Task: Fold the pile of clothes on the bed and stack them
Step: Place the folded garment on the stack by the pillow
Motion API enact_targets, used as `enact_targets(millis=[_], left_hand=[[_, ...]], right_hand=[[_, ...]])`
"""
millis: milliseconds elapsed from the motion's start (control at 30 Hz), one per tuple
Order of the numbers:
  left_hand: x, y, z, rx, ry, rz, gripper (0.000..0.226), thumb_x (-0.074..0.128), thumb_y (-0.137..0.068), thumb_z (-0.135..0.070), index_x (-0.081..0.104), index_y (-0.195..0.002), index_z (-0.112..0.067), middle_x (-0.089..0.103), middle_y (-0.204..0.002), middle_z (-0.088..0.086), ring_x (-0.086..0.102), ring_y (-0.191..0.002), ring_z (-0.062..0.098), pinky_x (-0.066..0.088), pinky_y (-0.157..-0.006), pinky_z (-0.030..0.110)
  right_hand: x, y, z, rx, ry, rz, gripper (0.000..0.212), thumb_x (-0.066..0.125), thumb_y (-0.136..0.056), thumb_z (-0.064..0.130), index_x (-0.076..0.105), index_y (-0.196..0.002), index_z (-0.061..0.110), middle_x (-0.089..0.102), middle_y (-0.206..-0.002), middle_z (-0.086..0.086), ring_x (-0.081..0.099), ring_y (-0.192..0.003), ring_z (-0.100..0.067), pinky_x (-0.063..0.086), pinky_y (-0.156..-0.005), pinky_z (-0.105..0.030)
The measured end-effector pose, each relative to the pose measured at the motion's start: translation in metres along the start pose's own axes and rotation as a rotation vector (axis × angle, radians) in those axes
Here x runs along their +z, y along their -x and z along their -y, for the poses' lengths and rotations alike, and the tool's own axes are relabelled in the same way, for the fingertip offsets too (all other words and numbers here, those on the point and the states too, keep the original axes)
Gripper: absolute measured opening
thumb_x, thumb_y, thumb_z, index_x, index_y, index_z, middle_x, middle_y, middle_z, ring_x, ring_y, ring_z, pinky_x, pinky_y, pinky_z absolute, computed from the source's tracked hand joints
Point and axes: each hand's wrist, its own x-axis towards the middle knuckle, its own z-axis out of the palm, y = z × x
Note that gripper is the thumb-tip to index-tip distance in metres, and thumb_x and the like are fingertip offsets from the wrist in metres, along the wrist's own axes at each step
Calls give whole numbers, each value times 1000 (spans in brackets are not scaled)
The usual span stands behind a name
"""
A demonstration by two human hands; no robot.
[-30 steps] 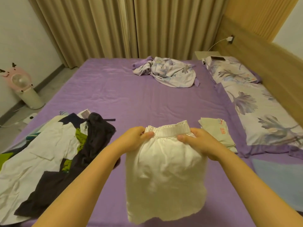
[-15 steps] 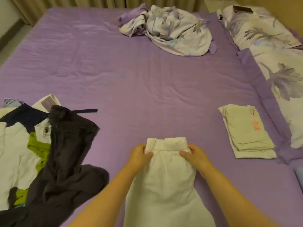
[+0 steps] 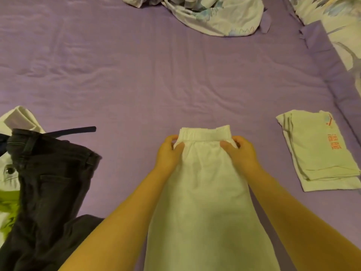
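White skirt [image 3: 205,192] laid flat on purple sheet [image 3: 136,79], waistband away from camera. Left hand [image 3: 170,151] and right hand [image 3: 239,151] pinching waistband corners. Folded shirt [image 3: 316,151] well right. Dark jeans [image 3: 48,182] with belt [image 3: 72,131] atop unfolded pile at left. Crumpled floral quilt [image 3: 211,14] far off.

Purple bed [image 3: 136,75] w/ white garment [image 3: 205,192], folded shirt [image 3: 316,153], dark trousers [image 3: 50,182], crumpled floral sheet [image 3: 214,14]

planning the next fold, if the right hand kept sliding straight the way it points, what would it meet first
The right hand points up the bed; past the waistband lies only bare purple sheet, then, far off and roughly in line, the floral bundle.
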Motion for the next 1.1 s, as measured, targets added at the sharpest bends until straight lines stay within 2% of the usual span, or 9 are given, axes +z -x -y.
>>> enact_targets(millis=[133,233,433,600,767,833,900,967,1100], left_hand=[[2,4,23,-179,-135,77,69,65,-89,-24,28,-146,-11,46,-140,6,50,-121,23,42,-99,34],[1,42,54,-193,-257,3,58,68,-86,-30,41,-134,-11,55,-129,5,54,-114,26,46,-91,37],[8,134,99,-221,-360,-164,31,45,-97,-42,46,-117,-19,61,-103,-4,59,-90,20,46,-74,34],[-10,149,116,-311,-34,-103,23,34,-102,-38,49,-88,-28,64,-96,-4,59,-86,14,44,-71,31],[-14,145,118,-287,-558,-264,24,42,-100,-30,50,-116,-15,60,-110,8,54,-92,27,45,-81,41],[2,156,99,-206,-506,-397,32,38,-97,-37,57,-113,-17,59,-105,3,52,-100,30,41,-84,43],[31,176,82,33,-447,-258,38,33,-91,-39,63,-95,-15,59,-88,1,55,-87,23,45,-75,41],[69,200,76,235,-495,45,27,45,-92,-26,66,-101,-12,61,-92,4,56,-84,19,48,-74,36],[139,231,67,34,-317,445,25,53,-95,-20,61,-118,-18,63,-112,-1,58,-102,14,43,-94,23]], right_hand=[[9,1,-23,87,52,103,46,63,-90,26,48,-131,11,55,-121,-1,53,-110,-22,43,-92,-36],[5,36,-67,88,230,110,49,63,-89,30,48,-131,8,55,-124,-8,52,-114,-28,42,-96,-45],[-11,123,-132,186,257,11,42,58,-86,50,53,-116,21,58,-100,8,57,-93,-20,44,-75,-36],[-23,156,-156,285,316,32,36,51,-89,54,49,-112,27,56,-88,10,53,-82,-18,41,-71,-36],[-39,180,-165,286,163,0,22,58,-91,39,55,-105,22,60,-86,9,57,-82,-18,41,-65,-29],[-45,192,-168,317,82,-40,15,59,-91,35,56,-100,23,60,-84,11,58,-81,-15,40,-63,-26],[-50,202,-172,357,-11,-79,9,61,-91,32,58,-96,24,61,-87,12,57,-81,-9,41,-64,-23],[-57,209,-173,403,-91,-109,6,63,-90,27,58,-88,27,62,-87,10,58,-81,-12,42,-63,-23],[-69,216,-171,502,-223,-51,15,57,-93,16,64,-80,12,67,-84,-11,60,-79,-31,47,-64,-30]])
